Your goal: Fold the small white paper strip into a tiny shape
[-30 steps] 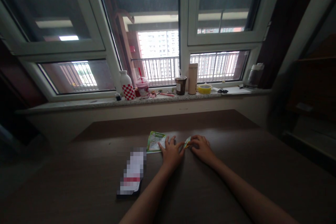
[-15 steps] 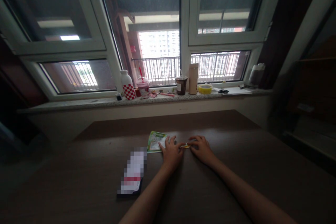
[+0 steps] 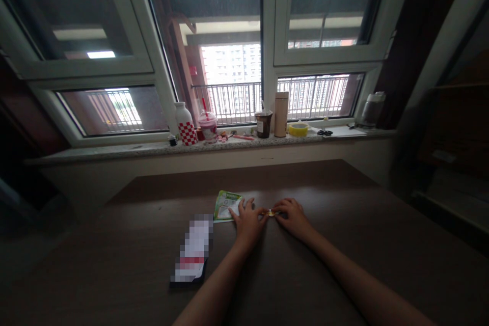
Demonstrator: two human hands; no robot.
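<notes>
My left hand [image 3: 249, 220] and my right hand [image 3: 292, 215] meet low over the brown table [image 3: 328, 183]. Between their fingertips is a small yellow and white piece [image 3: 271, 213], pinched from both sides; it is too small to tell its kind. The thumb and index finger of my left hand are closed on its left end, while the other fingers fan out over the edge of a green and white packet [image 3: 225, 206]. My right hand's fingers are bunched together at the right end of the piece.
Left of my forearm lies a phone [image 3: 193, 249] with a blurred screen. On the windowsill [image 3: 153, 148] stand a checkered bottle [image 3: 187, 127], a pink drink cup [image 3: 208, 127], a dark cup [image 3: 263, 125], a tan flask [image 3: 281, 114], yellow tape [image 3: 298, 129] and scissors [image 3: 325, 133].
My hands stay almost in place. The small yellow piece between my fingertips has shifted its shape or angle slightly, with more of its white part showing.
</notes>
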